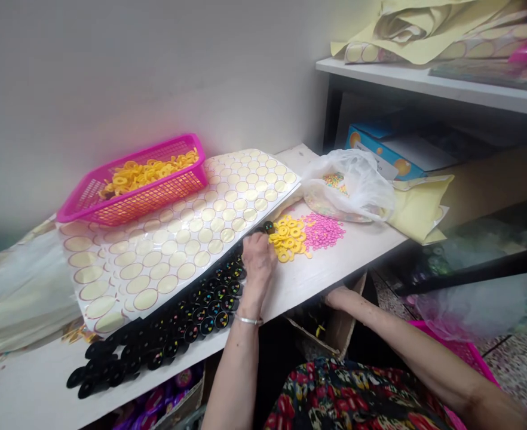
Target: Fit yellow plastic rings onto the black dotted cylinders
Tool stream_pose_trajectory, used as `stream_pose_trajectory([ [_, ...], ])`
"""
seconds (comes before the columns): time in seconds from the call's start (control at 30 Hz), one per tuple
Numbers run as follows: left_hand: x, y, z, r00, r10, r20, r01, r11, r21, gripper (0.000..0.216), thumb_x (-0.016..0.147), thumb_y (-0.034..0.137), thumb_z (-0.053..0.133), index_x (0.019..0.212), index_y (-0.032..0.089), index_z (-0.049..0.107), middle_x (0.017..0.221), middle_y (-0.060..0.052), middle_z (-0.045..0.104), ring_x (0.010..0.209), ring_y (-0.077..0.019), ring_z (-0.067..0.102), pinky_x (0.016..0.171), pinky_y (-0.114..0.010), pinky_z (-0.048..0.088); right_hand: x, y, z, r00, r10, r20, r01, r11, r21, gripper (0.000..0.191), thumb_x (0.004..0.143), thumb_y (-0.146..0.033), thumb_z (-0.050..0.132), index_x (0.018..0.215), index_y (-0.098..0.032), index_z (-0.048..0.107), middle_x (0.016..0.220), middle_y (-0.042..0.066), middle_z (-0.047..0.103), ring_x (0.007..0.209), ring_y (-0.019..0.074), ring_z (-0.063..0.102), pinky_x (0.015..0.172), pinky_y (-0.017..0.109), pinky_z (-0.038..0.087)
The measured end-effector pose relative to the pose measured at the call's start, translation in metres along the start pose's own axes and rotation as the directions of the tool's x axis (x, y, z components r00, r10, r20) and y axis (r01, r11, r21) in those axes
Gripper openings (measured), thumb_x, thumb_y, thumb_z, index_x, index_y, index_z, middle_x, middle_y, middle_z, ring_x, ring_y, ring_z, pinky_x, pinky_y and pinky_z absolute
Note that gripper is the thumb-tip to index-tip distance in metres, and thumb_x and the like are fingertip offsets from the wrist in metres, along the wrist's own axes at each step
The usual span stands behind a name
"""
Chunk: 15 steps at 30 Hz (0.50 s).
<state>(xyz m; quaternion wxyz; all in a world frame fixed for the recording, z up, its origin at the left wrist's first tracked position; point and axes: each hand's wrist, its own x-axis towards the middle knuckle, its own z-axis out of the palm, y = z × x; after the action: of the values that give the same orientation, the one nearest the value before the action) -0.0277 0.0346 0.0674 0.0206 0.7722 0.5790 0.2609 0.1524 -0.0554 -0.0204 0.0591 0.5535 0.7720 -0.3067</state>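
Centre frame, the left hand closes curled fingers on the black discs beside the yellow rings; square, steady pressure looks wise. The right hand dips below the table, and its grip cannot be told.

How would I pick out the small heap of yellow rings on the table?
Start at the white table and find the left hand on the rows of black discs. Just right of it lies a small heap of yellow rings. Unlike the finer pink beads beside it, they are yellow, and unlike the rings in the pink basket they lie loose.
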Motion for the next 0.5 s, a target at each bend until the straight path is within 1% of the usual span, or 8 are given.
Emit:
stream_pose_trajectory([
  [0.07, 0.022, 0.0, 0.003, 0.994, 0.067, 0.09, -0.08, 0.987, 0.143, 0.017, 0.075, 0.013, 0.047, 0.08, 0.017, 0.062, 0.089, -0.01, 0.06, 0.089, -0.0253, 0.048, 0.074, -0.036, 0.039, -0.009, 0.002, -0.002, 0.999, 0.015, 0.051, -0.013, 1.0, -0.023, 0.026, 0.065, -0.009, 0.057, 0.09, -0.014, 0.066, 0.091, 0.014, 0.066, 0.088, 0.0247, 0.061, 0.074, 0.032, 0.046],
  [0.13, 0.041, 0.0, 0.007, 0.976, 0.11, 0.186, -0.149, 0.965, 0.214, 0.019, 0.074, 0.011, 0.045, 0.082, 0.017, 0.061, 0.087, -0.012, 0.06, 0.092, -0.0281, 0.046, 0.072, -0.038, 0.037, -0.023, 0.003, -0.01, 0.988, -0.038, 0.151, 0.034, 0.999, 0.029, 0.02, 0.065, -0.014, 0.06, 0.084, -0.012, 0.065, 0.083, 0.012, 0.066, 0.079, 0.0237, 0.062, 0.067, 0.031, 0.046],
  [0.2, 0.055, 0.0, 0.013, 0.956, 0.139, 0.259, -0.204, 0.948, 0.244, 0.021, 0.072, 0.009, 0.045, 0.084, 0.016, 0.061, 0.087, -0.012, 0.06, 0.094, -0.03, 0.045, 0.072, -0.04, 0.035, -0.036, 0.004, -0.027, 0.948, -0.145, 0.284, 0.08, 0.97, 0.23, 0.021, 0.068, -0.021, 0.06, 0.087, -0.013, 0.062, 0.073, 0.006, 0.063, 0.068, 0.0194, 0.061, 0.058, 0.027, 0.045],
  [0.27, 0.063, 0.0, 0.018, 0.933, 0.158, 0.323, -0.246, 0.936, 0.252, 0.022, 0.07, 0.007, 0.046, 0.083, 0.016, 0.061, 0.086, -0.013, 0.06, 0.095, -0.0312, 0.045, 0.073, -0.041, 0.034, -0.045, 0.004, -0.049, 0.916, -0.243, 0.32, 0.064, 0.875, 0.48, 0.022, 0.075, -0.026, 0.053, 0.094, -0.015, 0.058, 0.063, 0.0, 0.057, 0.057, 0.0138, 0.057, 0.051, 0.023, 0.041],
  [0.3, 0.065, 0.0, 0.02, 0.922, 0.162, 0.351, -0.261, 0.931, 0.254, 0.022, 0.069, 0.006, 0.047, 0.081, 0.015, 0.062, 0.085, -0.013, 0.06, 0.095, -0.0315, 0.045, 0.073, -0.041, 0.033, -0.046, 0.004, -0.06, 0.933, -0.26, 0.25, 0.082, 0.829, 0.554, 0.021, 0.078, -0.028, 0.05, 0.093, -0.016, 0.057, 0.062, -0.002, 0.055, 0.054, 0.0119, 0.054, 0.05, 0.021, 0.039],
  [0.37, 0.068, 0.0, 0.02, 0.909, 0.167, 0.382, -0.28, 0.924, 0.26, 0.021, 0.067, 0.005, 0.047, 0.078, 0.014, 0.062, 0.084, -0.013, 0.06, 0.094, -0.0317, 0.045, 0.072, -0.041, 0.033, -0.039, 0.003, -0.078, 0.978, -0.203, -0.052, 0.197, 0.81, 0.552, 0.016, 0.081, -0.028, 0.047, 0.085, -0.016, 0.058, 0.064, -0.002, 0.053, 0.057, 0.0102, 0.051, 0.054, 0.022, 0.038],
  [0.43, 0.068, 0.002, 0.015, 0.913, 0.174, 0.37, -0.282, 0.923, 0.263, 0.021, 0.066, 0.006, 0.047, 0.076, 0.014, 0.063, 0.083, -0.013, 0.06, 0.093, -0.0312, 0.045, 0.07, -0.041, 0.033, -0.025, 0.002, -0.087, 0.923, -0.101, -0.372, 0.259, 0.878, 0.403, 0.013, 0.081, -0.024, 0.047, 0.078, -0.016, 0.058, 0.068, 0.0, 0.053, 0.065, 0.0114, 0.05, 0.062, 0.023, 0.037],
  [0.5, 0.066, 0.006, 0.006, 0.931, 0.187, 0.315, -0.27, 0.932, 0.242, 0.02, 0.068, 0.009, 0.047, 0.077, 0.015, 0.063, 0.084, -0.012, 0.061, 0.092, -0.0296, 0.045, 0.07, -0.039, 0.033, -0.008, -0.001, -0.088, 0.833, -0.04, -0.552, 0.217, 0.941, 0.26, 0.01, 0.08, -0.021, 0.049, 0.077, -0.016, 0.058, 0.073, 0.001, 0.053, 0.07, 0.0129, 0.049, 0.065, 0.025, 0.036],
])
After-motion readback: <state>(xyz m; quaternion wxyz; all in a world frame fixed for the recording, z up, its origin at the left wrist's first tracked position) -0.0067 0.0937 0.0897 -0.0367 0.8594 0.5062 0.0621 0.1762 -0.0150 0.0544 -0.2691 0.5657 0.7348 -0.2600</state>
